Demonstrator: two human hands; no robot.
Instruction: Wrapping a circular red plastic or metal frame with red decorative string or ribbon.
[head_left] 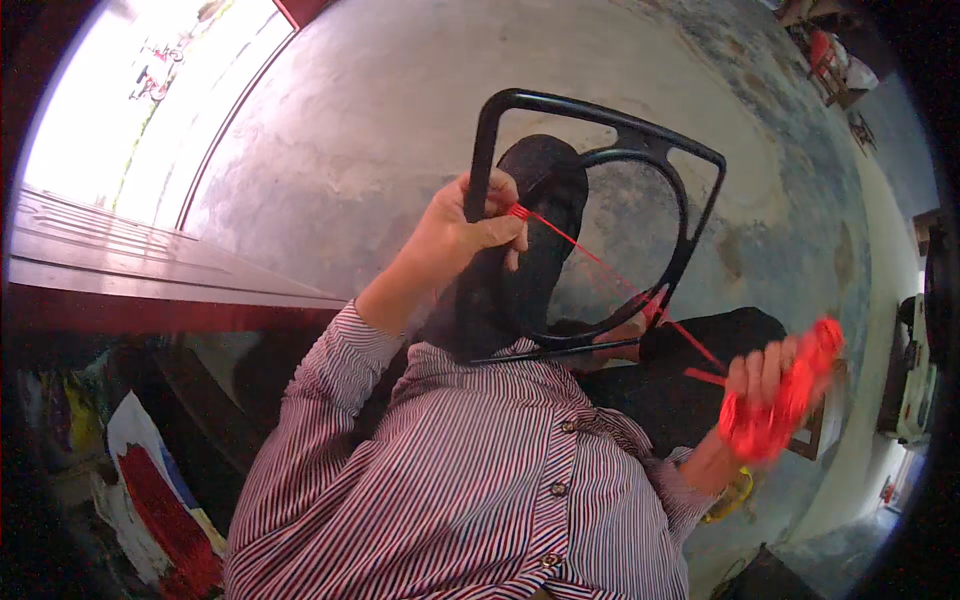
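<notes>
Head view: left hand (pixel 462 232) grips the black frame (pixel 640 140). Right hand (pixel 765 385) clutches the red cord (pixel 600 262), stretched diagonally between both hands.

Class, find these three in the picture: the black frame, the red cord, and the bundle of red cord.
black frame (pixel 590 106), head view, top bar.
red cord (pixel 600 262), head view, taut middle stretch.
bundle of red cord (pixel 790 395), head view, centre of bundle.
</notes>
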